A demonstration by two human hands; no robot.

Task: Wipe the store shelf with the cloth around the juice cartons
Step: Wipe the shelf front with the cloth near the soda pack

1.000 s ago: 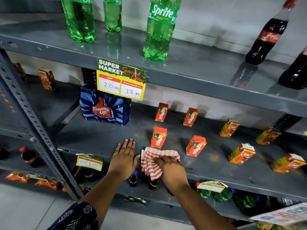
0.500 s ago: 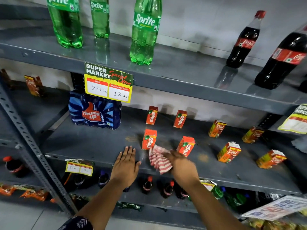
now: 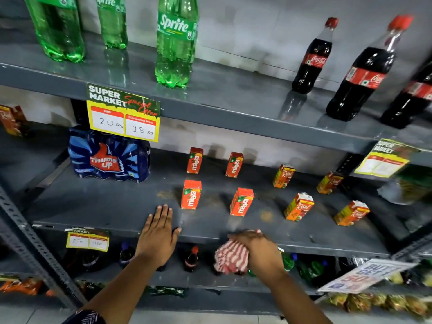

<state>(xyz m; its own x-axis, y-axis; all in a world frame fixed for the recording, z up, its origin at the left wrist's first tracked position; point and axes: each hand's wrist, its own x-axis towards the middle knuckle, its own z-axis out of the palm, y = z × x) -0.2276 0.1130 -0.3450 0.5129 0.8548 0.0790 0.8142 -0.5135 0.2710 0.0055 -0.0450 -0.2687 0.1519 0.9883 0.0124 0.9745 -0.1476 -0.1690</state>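
The grey metal shelf (image 3: 112,206) carries several small juice cartons: red Maaza ones (image 3: 191,194) in the middle and orange Real ones (image 3: 299,207) to the right, standing apart in two rows. My left hand (image 3: 159,232) lies flat and open on the shelf's front edge, left of the nearest Maaza carton. My right hand (image 3: 257,250) grips a bunched red-and-white striped cloth (image 3: 231,257) at the shelf's front lip, just below and in front of the second front Maaza carton (image 3: 242,202). The cloth hangs over the edge.
A blue Thums Up pack (image 3: 108,157) stands at the shelf's left under a yellow price tag (image 3: 124,113). Sprite bottles (image 3: 175,40) and Coca-Cola bottles (image 3: 312,57) stand on the shelf above. Small bottles (image 3: 191,259) fill the shelf below. A slotted upright (image 3: 35,249) is at left.
My right hand has drawn the cloth back from between the front Maaza cartons to the shelf's front edge and to the right. My left hand has stayed flat on the shelf.
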